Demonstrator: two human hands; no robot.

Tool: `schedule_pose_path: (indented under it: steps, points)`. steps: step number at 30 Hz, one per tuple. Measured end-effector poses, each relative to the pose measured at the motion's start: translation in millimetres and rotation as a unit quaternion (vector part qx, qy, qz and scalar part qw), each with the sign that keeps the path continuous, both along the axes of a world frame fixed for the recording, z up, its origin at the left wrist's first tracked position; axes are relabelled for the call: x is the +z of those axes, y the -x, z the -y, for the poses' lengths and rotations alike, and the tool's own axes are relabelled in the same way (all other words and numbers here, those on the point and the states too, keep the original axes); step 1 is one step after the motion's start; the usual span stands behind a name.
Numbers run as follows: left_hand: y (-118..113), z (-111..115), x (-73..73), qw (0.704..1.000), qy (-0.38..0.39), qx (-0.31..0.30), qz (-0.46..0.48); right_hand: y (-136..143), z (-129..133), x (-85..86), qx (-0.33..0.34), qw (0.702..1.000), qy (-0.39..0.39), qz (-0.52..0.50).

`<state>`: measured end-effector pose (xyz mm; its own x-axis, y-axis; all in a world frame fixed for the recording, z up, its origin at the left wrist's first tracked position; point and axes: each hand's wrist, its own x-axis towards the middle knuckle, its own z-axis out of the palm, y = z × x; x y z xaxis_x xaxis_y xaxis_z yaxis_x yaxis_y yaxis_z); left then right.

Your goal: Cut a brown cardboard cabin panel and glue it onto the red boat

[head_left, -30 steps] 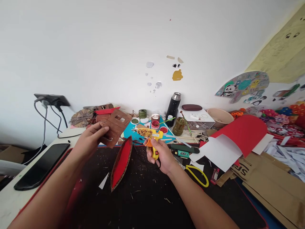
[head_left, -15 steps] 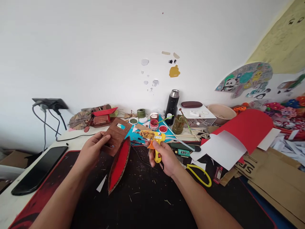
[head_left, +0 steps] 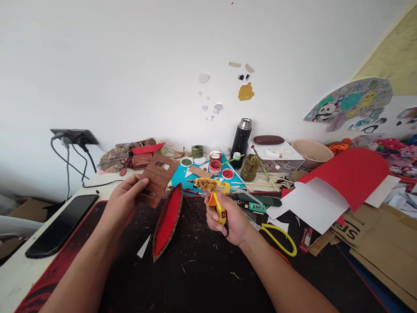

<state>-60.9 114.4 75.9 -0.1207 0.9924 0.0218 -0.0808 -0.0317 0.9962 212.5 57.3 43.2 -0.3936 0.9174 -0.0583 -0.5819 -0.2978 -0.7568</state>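
Pinched in my left hand (head_left: 128,195) is a flat brown cardboard piece (head_left: 158,179) with cut-out openings, held tilted above the mat. My right hand (head_left: 230,217) is wrapped round the handle of a yellow hot glue gun (head_left: 220,204), a finger by its orange trigger. The gun's stained nozzle end points left, toward the brown piece but apart from it. A glue stick (head_left: 249,194) seems to stick out behind the gun. Between my hands, a boat-shaped cardboard form (head_left: 169,219) with a red inside lies on the dark mat (head_left: 195,278).
Paint jars, including a red one (head_left: 215,168), stand on a blue sheet (head_left: 178,178) at the back. A black thermos (head_left: 241,141) is near the wall. Yellow-handled scissors (head_left: 283,239) and a red paper roll (head_left: 348,182) lie right. A white paper scrap (head_left: 143,246) lies left.
The view has shifted slightly left, so most things appear further right. Both hands keep their holds; the glue gun's nozzle now points more plainly left.
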Motion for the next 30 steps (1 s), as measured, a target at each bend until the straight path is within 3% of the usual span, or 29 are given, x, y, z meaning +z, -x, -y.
schedule_pose_path:
  steps: [6, 16, 23, 30]
  points:
    - [2, 0, -1.1, 0.999, 0.007, -0.028, -0.037, 1, -1, -5.0, 0.000, 0.999, -0.006, 0.046]
    - [3, 3, 4.3, 0.986, 0.002, -0.100, -0.136, 2, -6, -7.5, -0.142, 0.974, -0.074, 0.162]
    - [0, 7, 7.7, 0.966, -0.024, -0.136, -0.217, 2, -9, -12.4, -0.186, 0.943, -0.101, 0.258]
    - [-1, 11, 4.3, 0.952, -0.046, -0.159, -0.256, 2, -9, -17.4, -0.233, 0.924, -0.102, 0.284]
